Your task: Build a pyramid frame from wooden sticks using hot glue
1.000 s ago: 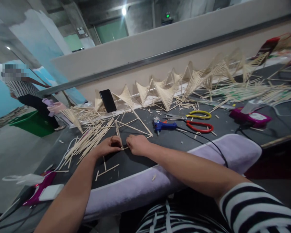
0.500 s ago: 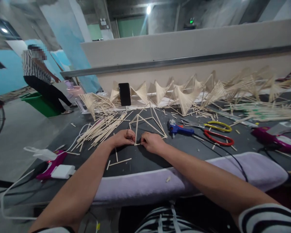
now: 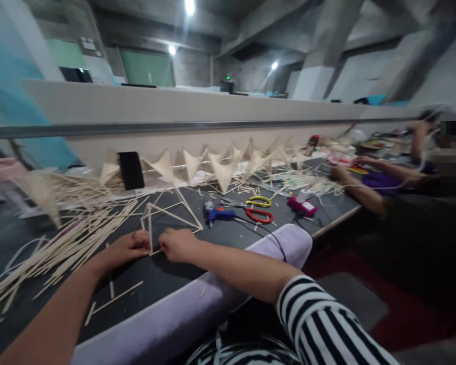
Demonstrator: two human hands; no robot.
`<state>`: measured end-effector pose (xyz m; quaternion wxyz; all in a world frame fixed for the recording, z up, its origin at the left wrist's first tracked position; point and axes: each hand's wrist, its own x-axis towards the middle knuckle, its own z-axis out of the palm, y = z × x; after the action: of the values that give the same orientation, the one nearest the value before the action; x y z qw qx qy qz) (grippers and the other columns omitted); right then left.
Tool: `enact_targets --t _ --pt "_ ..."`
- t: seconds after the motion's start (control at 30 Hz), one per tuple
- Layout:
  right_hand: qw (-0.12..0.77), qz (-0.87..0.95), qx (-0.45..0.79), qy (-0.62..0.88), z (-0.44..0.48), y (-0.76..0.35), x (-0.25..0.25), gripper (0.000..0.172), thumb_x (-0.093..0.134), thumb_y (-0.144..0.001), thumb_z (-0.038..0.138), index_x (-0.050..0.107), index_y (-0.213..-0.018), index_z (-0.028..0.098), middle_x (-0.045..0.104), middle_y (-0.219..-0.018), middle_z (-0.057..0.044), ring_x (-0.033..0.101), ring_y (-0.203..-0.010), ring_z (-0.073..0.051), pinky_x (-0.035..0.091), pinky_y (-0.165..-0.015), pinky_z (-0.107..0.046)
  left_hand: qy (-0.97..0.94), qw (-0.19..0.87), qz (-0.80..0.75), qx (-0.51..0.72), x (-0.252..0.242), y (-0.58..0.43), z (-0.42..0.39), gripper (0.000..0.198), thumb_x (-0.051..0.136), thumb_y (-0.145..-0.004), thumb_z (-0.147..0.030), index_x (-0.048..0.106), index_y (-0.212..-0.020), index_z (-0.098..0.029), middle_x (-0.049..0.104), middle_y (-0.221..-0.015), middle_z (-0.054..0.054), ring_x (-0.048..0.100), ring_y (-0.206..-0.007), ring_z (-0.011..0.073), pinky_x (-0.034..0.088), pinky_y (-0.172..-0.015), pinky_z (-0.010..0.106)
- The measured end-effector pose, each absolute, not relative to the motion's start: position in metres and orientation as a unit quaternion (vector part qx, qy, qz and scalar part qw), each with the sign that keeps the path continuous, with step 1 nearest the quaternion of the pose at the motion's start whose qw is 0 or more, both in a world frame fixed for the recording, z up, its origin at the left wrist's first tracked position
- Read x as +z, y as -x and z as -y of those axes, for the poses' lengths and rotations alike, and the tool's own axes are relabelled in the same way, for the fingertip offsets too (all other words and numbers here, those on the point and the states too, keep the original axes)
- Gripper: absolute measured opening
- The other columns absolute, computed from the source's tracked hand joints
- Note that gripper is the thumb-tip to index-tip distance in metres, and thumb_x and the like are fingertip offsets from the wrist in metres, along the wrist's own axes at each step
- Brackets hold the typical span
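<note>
A small open frame of thin wooden sticks [image 3: 150, 228] stands on the dark table in front of me. My left hand [image 3: 134, 244] pinches at its near corner, by the foot of the upright stick. Just right of that corner, my right hand [image 3: 178, 245] has its fingers pressed together at the low stick; the fingertips are partly hidden. A few short sticks [image 3: 117, 297] lie joined or touching below my left wrist. To the right of the frame rests a blue glue gun [image 3: 221, 213], beside a tool with red and yellow handles [image 3: 259, 217].
Loose wooden sticks [image 3: 76, 235] are heaped at left. Behind stand a black phone [image 3: 131, 171] and several fan-shaped stick models [image 3: 223, 172]. A lilac towel [image 3: 209, 289] covers the front edge. A magenta power strip [image 3: 302, 207] lies at right, near a co-worker's arms [image 3: 365, 195].
The view has swung to the right, bringing a co-worker into sight and losing the person by the green bin. Both my hands stay at the same corner of the frame.
</note>
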<state>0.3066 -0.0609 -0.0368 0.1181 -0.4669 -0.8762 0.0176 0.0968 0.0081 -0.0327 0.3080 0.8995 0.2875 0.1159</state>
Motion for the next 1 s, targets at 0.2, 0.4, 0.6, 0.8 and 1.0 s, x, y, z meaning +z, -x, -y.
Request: enact_targets --t 0.2,0.4,0.6,0.8,1.0 --pt "0.127 0.885 -0.002 0.447 0.062 -0.308 -0.036 0.023 0.043 -0.084 0.033 0.058 -0.094 0.019 0.061 -0.093 -0.005 0.061 -0.078 -0.018 0.048 -0.055 -0.026 -0.895 0.322 -0.299 0.070 -0.028 -0.098 -0.005 0.021 0.055 -0.078 -0.037 0.063 -0.076 -0.017 0.059 -0.087 0.003 0.055 -0.086 0.0180 0.043 -0.083 0.028" --pt "0.115 0.905 -0.033 0.408 0.080 -0.308 -0.029 0.022 0.046 -0.083 0.031 0.058 -0.094 0.016 0.060 -0.092 -0.007 0.060 -0.075 -0.018 0.048 -0.057 -0.028 -0.893 0.320 -0.308 0.072 -0.025 -0.101 0.000 0.020 0.054 -0.077 -0.034 0.061 -0.075 -0.015 0.059 -0.084 0.003 0.055 -0.084 0.0174 0.043 -0.083 0.028" --pt "0.088 0.938 -0.007 0.335 0.125 -0.327 0.002 0.020 0.043 -0.086 0.026 0.061 -0.084 0.018 0.064 -0.083 -0.003 0.059 -0.074 -0.015 0.042 -0.056 -0.024 -0.910 0.286 -0.291 0.076 -0.027 -0.099 -0.003 0.020 0.051 -0.080 -0.032 0.061 -0.075 -0.016 0.059 -0.086 0.003 0.054 -0.088 0.0164 0.041 -0.085 0.025" --pt "0.127 0.843 -0.005 0.523 0.109 -0.399 0.019 0.025 0.041 -0.088 0.030 0.062 -0.087 0.018 0.065 -0.088 -0.005 0.058 -0.080 -0.015 0.042 -0.067 -0.025 -0.914 0.286 -0.278 0.078 -0.028 -0.098 -0.006 0.023 0.048 -0.082 -0.033 0.062 -0.076 -0.017 0.059 -0.087 0.003 0.053 -0.088 0.0165 0.041 -0.084 0.025" --pt "0.061 0.772 -0.057 0.630 0.067 -0.456 -0.010 0.052 0.046 -0.071 0.007 0.048 -0.123 0.014 0.054 -0.119 -0.014 0.049 -0.109 -0.025 0.038 -0.087 -0.035 -0.910 0.293 -0.272 0.109 -0.025 -0.099 0.005 0.019 0.053 -0.079 -0.030 0.062 -0.075 -0.014 0.058 -0.083 0.004 0.053 -0.082 0.0150 0.040 -0.081 0.025"
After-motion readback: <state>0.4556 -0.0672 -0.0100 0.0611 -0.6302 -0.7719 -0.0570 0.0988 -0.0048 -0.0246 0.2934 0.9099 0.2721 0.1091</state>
